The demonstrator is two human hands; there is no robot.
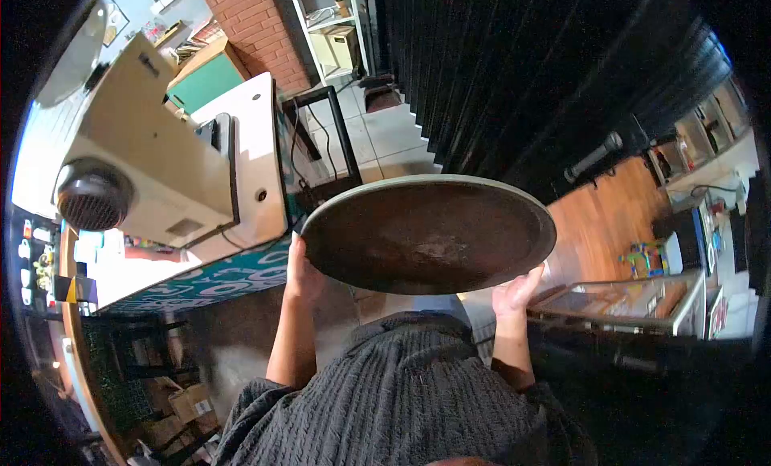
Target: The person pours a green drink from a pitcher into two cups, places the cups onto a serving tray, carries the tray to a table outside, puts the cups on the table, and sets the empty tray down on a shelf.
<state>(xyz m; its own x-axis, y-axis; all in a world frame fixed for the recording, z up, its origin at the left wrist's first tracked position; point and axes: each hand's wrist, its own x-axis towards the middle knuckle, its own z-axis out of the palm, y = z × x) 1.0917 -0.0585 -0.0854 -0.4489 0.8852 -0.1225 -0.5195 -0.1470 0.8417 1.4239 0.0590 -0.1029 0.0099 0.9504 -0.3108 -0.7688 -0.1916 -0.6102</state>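
Note:
A large round disc (418, 237), dark brown with a pale rim and a scuffed patch near its middle, is held up in front of my body. My left hand (303, 269) grips its left edge, fingers hidden behind or beneath it. At the lower right edge, my right hand (516, 292) supports it with the palm turned up. The disc is tilted and touches no table that I can see. Whether it is a tray or a tabletop, I cannot tell.
To the left, a white table (261, 145) bears a big beige machine (161, 145). Behind the disc stands a black metal frame (345, 137) with cables. A black pleated curtain (498, 65) hangs ahead. A glass-topped case (618, 297) is at right, and cardboard boxes (193, 403) lie lower left.

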